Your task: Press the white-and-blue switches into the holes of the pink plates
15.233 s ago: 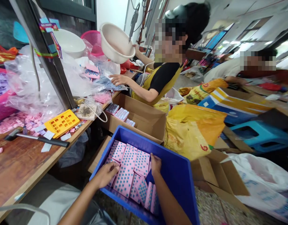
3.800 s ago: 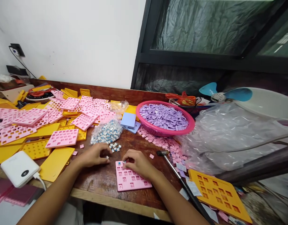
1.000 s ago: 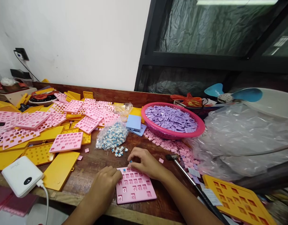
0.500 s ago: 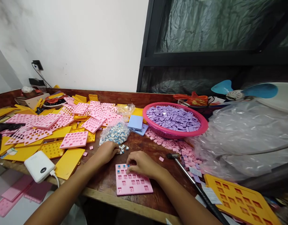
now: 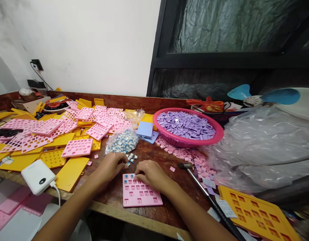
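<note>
A pink plate [image 5: 144, 201] with square sockets lies at the table's front edge. Small blue-and-white key switches [image 5: 126, 176] sit in several sockets at its top left corner. My right hand [image 5: 148, 172] rests over the plate's upper edge, fingers bent down at the top row; whatever is under the fingertips is hidden. To the left, my left hand [image 5: 114, 165] pinches a single key switch [image 5: 128, 164] between thumb and finger. Loose switches [image 5: 132, 157] lie just beyond it, in front of a clear bag of switches [image 5: 123, 140].
Pink and yellow plates [image 5: 76, 147] pile up on the left, near a white power bank [image 5: 39, 176] with a cable. A pink basket [image 5: 158, 131] of purple pieces stands behind loose pink pieces [image 5: 179, 152]. Right of me lie a hammer [image 5: 198, 182] and a yellow plate [image 5: 257, 214].
My left hand has drawn slightly back from the loose switches, with one switch now visible at its fingertips. My right hand stays at the plate's top row. The view has shifted a little.
</note>
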`<state>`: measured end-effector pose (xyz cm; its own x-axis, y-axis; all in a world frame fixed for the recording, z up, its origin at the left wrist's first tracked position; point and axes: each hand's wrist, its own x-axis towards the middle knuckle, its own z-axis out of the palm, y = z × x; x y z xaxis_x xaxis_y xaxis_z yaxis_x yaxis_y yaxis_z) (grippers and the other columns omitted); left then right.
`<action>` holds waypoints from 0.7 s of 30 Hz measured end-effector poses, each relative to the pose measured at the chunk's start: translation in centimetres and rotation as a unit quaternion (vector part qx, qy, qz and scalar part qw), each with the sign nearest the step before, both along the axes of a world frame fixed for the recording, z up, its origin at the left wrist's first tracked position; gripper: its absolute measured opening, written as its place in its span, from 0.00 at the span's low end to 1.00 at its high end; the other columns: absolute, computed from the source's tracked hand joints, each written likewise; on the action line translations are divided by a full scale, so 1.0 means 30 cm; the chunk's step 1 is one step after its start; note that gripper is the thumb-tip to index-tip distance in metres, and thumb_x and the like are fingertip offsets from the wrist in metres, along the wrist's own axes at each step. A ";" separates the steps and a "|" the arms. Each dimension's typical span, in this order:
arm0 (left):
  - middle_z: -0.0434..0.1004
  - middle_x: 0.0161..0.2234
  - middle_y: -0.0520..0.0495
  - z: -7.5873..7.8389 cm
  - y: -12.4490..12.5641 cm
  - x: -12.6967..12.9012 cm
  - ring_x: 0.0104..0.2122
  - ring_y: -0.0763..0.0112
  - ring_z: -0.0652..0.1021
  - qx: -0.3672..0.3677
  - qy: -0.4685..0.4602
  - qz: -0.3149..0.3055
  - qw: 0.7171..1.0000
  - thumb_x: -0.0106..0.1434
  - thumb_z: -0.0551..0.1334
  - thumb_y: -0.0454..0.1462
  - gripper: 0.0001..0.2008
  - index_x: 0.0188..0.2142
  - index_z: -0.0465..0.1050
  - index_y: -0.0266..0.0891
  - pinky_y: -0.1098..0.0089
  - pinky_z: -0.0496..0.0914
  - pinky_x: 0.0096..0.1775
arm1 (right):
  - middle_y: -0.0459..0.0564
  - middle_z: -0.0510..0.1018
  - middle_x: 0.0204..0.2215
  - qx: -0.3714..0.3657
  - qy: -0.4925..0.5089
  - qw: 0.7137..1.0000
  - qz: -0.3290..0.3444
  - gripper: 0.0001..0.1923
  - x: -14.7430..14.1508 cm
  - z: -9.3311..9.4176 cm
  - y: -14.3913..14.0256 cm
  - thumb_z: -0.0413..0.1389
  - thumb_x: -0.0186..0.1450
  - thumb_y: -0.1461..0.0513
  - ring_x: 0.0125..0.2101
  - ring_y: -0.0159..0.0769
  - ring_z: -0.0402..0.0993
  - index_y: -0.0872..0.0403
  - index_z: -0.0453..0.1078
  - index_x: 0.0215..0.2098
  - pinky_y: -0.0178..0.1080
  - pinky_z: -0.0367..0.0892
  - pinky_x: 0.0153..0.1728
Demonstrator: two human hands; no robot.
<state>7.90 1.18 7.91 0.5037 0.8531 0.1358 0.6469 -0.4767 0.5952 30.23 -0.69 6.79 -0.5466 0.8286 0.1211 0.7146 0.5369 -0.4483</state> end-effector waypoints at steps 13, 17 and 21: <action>0.82 0.35 0.50 -0.119 -0.157 0.037 0.38 0.65 0.79 0.036 0.001 0.019 0.999 0.65 0.65 0.33 0.05 0.37 0.80 0.44 0.69 0.67 0.39 | 0.47 0.85 0.33 -0.020 -0.023 1.000 -0.001 0.03 0.000 -0.003 0.007 0.64 0.65 0.63 0.35 0.37 0.78 0.50 0.82 0.34 0.36 0.63 0.38; 0.83 0.37 0.50 -0.118 -0.170 0.028 0.39 0.64 0.78 0.057 0.022 -0.004 0.998 0.70 0.61 0.33 0.08 0.41 0.79 0.45 0.68 0.67 0.40 | 0.46 0.85 0.35 -0.072 0.017 0.997 0.028 0.07 0.019 0.018 0.014 0.61 0.68 0.64 0.36 0.35 0.78 0.50 0.83 0.39 0.35 0.65 0.38; 0.82 0.39 0.49 -0.114 -0.175 0.027 0.40 0.63 0.78 0.076 0.044 -0.002 0.996 0.71 0.59 0.34 0.09 0.45 0.77 0.45 0.67 0.68 0.41 | 0.48 0.83 0.35 -0.019 -0.039 0.999 0.018 0.06 0.002 0.031 -0.006 0.60 0.68 0.63 0.36 0.37 0.76 0.51 0.82 0.39 0.37 0.63 0.39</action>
<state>8.70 -4.06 4.50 0.5231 0.8238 0.2183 0.6912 -0.5599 0.4569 30.29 -0.88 7.72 -0.5834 0.8109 0.0461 0.7281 0.5473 -0.4128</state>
